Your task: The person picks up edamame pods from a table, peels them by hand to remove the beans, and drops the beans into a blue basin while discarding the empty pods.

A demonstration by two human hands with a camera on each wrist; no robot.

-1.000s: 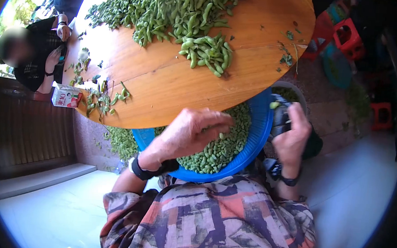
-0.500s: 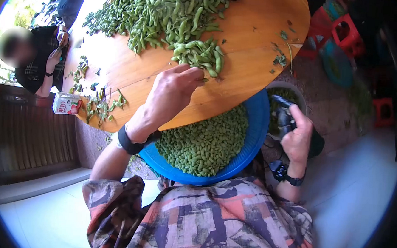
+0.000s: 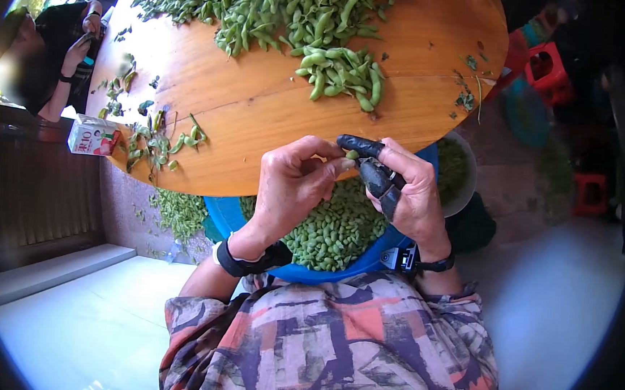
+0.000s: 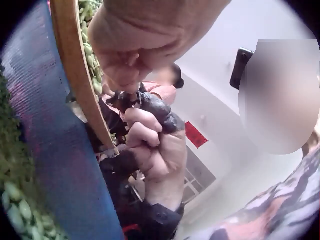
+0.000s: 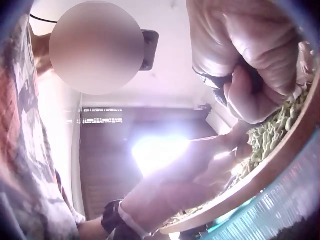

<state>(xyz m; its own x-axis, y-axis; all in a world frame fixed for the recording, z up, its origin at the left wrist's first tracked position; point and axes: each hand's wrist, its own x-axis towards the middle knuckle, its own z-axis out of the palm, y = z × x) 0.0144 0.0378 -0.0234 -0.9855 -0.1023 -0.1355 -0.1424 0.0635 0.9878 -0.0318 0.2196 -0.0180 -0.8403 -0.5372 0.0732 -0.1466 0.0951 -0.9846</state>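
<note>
In the head view my left hand [image 3: 291, 186] and right hand [image 3: 410, 191] meet over the blue basin [image 3: 217, 214]. The left thumb and forefinger pinch a small green soybean pod [image 3: 351, 155] at one end. Black covers wrap the right thumb and forefinger, which grip the pod's other side. Beneath both hands lie shelled green soybeans [image 3: 331, 236] in the basin. The left wrist view shows the right hand [image 4: 160, 145] with curled fingers against the left hand's fingertips; the pod is mostly hidden there.
A wooden table [image 3: 237, 139] bears a large heap of soybean pods [image 3: 267, 11], a smaller pile [image 3: 342, 77], leafy scraps and a juice carton [image 3: 93, 136]. A pale tub [image 3: 466, 177] stands right of the basin. Another person [image 3: 46, 60] sits at the left; red stools [image 3: 549, 70] stand behind right.
The left hand went from over the basin to the small pile on the table, then came back toward me with a pod. The right hand moved left and up to meet it.
</note>
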